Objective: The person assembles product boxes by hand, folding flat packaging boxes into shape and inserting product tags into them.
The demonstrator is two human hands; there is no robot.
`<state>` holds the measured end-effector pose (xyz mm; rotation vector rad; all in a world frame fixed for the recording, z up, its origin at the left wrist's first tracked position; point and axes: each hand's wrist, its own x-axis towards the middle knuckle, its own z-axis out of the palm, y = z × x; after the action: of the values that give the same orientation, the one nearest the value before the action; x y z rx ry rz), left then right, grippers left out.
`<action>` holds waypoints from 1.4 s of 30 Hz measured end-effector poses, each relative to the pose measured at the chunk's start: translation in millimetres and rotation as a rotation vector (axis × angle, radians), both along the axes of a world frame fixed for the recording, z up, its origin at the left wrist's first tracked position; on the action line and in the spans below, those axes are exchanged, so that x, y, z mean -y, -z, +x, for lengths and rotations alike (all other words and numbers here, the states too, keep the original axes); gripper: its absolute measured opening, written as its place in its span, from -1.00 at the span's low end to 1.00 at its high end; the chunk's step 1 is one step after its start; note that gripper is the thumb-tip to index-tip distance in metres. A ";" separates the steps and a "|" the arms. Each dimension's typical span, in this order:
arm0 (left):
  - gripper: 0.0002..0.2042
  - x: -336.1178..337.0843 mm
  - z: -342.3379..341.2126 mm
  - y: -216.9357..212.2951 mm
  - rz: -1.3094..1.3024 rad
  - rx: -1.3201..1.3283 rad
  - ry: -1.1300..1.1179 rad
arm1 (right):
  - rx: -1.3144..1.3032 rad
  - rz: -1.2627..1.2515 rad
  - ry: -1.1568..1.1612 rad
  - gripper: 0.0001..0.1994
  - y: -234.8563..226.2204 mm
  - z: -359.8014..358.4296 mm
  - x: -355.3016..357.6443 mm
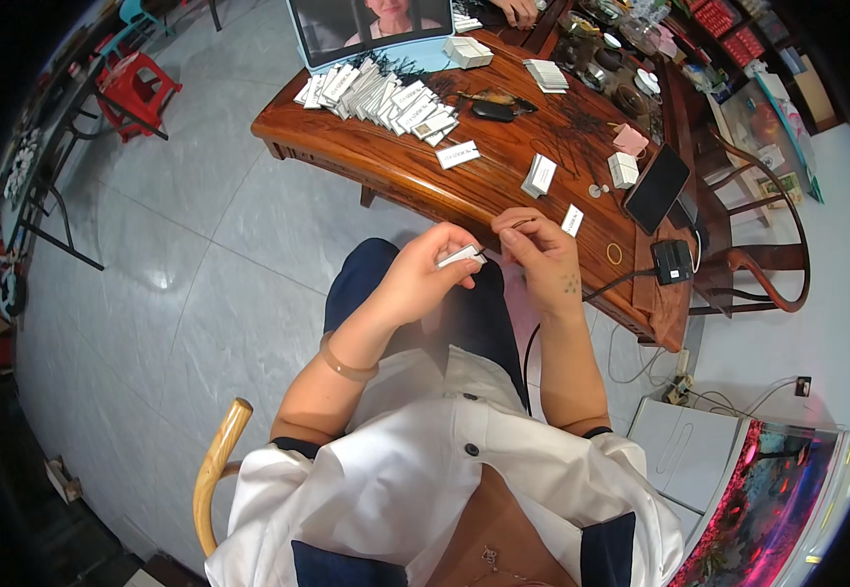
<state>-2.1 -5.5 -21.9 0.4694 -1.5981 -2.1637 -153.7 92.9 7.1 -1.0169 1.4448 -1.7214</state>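
Observation:
My left hand [423, 276] is closed round a small white tag [459, 256], held above my lap in front of the table edge. A short dark end sticks out from the tag toward the other hand. Close beside it on the right, my right hand [548, 259] is closed in a pinch on a thin dark cord [523, 223]; most of the cord is hidden by the fingers. On the wooden table [401, 174] ahead lie a spread heap of white tags [371, 96], a single tag [458, 155], a small stack of tags [539, 176] and loose black cords [574, 132].
A tablet [376, 49] stands at the far left of the table. To the right lie a phone [657, 189], a black adapter [672, 262] and a yellow rubber band [614, 254]. Another person's hand [518, 12] shows at the far edge. A wooden chair [767, 254] stands right.

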 end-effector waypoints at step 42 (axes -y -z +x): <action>-0.86 47.1 -57.1 0.4 -0.515 -0.018 -0.301 | -0.259 -0.026 0.316 -0.80 3.5 -41.1 28.1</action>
<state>-59.2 -52.6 -22.2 0.4832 -1.8515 -1.4639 -194.8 64.8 3.6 -1.1044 1.8337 -1.8844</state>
